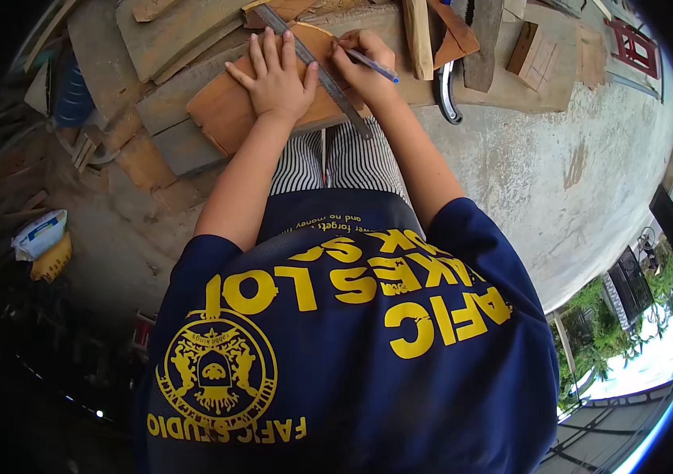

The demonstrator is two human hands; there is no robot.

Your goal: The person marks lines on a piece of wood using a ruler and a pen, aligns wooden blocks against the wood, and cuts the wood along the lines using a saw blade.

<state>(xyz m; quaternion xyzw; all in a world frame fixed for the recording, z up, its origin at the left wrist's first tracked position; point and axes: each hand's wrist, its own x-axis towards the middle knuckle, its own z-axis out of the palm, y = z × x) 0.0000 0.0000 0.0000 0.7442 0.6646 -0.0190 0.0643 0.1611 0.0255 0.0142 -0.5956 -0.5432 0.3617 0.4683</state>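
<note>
Brown board (222,110) beneath spread left fingers (271,52) (right fingers (361,40) closed round a blue pen (380,69))

Brown board (222,110), offcuts (532,55) on planks (164,112)

The left hand (280,85) presses a brown board (222,110) beside a ruler (338,96); the right hand (370,59) holds a pen (385,72).

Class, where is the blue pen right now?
In the head view, the blue pen is in the right hand, just right of the metal straightedge.
</note>
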